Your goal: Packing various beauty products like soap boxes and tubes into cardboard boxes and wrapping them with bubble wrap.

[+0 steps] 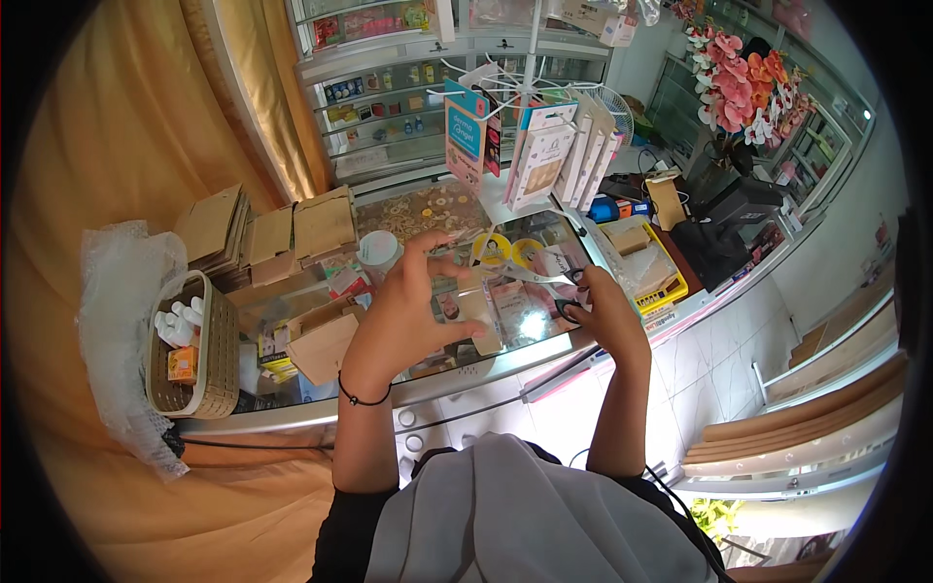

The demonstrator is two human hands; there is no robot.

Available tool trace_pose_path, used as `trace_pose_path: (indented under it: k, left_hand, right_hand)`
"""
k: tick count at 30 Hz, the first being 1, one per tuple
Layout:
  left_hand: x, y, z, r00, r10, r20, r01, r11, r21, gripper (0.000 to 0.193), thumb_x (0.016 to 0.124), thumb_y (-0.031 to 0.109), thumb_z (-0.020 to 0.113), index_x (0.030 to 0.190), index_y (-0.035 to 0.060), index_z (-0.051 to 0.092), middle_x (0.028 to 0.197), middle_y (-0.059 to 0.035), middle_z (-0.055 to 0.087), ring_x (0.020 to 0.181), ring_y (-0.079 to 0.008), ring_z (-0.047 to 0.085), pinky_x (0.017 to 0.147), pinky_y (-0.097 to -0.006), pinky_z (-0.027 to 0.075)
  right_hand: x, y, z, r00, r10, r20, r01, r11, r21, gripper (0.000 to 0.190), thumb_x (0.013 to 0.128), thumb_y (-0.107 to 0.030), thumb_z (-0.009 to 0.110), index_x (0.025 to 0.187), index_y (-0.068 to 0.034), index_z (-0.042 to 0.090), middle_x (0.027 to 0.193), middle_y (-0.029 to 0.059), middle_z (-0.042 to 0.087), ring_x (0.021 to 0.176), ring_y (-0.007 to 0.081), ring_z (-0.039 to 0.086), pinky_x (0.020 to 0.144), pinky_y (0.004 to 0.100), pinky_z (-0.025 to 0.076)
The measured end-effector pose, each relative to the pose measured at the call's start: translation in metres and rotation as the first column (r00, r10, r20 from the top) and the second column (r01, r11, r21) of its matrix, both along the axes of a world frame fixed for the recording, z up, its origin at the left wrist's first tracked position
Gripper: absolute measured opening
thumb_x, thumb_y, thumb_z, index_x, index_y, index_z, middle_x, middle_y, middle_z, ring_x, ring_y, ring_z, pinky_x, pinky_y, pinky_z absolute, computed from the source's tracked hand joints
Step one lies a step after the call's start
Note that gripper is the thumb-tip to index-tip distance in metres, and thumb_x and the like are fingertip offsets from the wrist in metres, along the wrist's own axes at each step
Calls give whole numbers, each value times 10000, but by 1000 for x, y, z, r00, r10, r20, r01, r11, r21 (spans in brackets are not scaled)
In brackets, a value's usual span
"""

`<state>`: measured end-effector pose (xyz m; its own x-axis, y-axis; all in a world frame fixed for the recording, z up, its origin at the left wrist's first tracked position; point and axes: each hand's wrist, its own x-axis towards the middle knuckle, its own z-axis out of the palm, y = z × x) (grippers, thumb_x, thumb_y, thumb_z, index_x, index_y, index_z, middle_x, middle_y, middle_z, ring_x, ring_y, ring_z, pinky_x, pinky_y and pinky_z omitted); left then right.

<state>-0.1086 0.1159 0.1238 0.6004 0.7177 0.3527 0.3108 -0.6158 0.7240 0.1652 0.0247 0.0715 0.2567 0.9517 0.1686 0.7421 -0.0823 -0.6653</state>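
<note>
Scissors (536, 277) with black handles and metal blades are in my right hand (612, 310), blades parted and pointing left over the glass counter. My left hand (397, 313), with a dark bracelet at its wrist, is over the counter with thumb and fingers spread. A flat tan strip (481, 315) lies beside its thumb tip; whether they touch cannot be told. Something clear and shiny shows near the left fingers, too unclear to name. A round translucent tub (379, 250) stands behind the left hand. Two yellow round items (492, 248) show near the blades.
An open cardboard box (324, 346) and a woven basket (226, 364) with white bottles stand left, beside bubble wrap (120, 313). Folded cartons (324, 222) lie behind. A wire rack (530, 87) with hanging packets rises at the back; a yellow tray (667, 295) is at right.
</note>
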Motion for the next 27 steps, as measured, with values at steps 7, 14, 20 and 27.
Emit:
trace_pose_path:
  k: [7, 14, 20, 27]
  left_hand:
    - [1, -1, -2, 1000, -2, 20, 2, 1000, -8, 960, 607, 201, 929, 1303, 67, 282, 1105, -116, 684, 1216, -276, 583, 1015, -391, 472]
    - [0, -4, -7, 997, -9, 73, 5, 999, 51, 923, 623, 209, 921, 1304, 47, 319, 1091, -161, 663, 933, -271, 641, 840, -374, 513]
    - [2, -4, -11, 998, 6, 67, -11, 997, 71, 927, 620, 225, 920, 1303, 40, 321, 1086, -168, 668, 1106, -328, 612, 914, -410, 485]
    - [-1, -10, -20, 981, -32, 190, 32, 999, 1, 1002, 611, 291, 937, 1353, 59, 305, 1394, -165, 483, 1317, -350, 473, 1062, -442, 405]
  right_hand:
    - [0, 2, -6, 995, 67, 74, -69, 998, 15, 377, 751, -42, 781, 1021, -4, 521, 979, 138, 605, 858, 264, 600, 747, 346, 490]
    - [1, 3, 11, 995, 55, 80, -42, 987, -155, 315, 733, -33, 790, 998, 6, 625, 980, 118, 595, 853, 242, 600, 752, 327, 499]
    - [-12, -3, 17, 979, 204, -23, -199, 969, 147, 410, 757, -58, 788, 1139, -17, 646, 989, 89, 607, 864, 213, 604, 770, 303, 502]
    - [-77, 2, 8, 872, 483, 78, -480, 812, 331, 394, 753, -118, 791, 1110, -58, 636, 936, 92, 659, 877, 275, 639, 771, 348, 501]
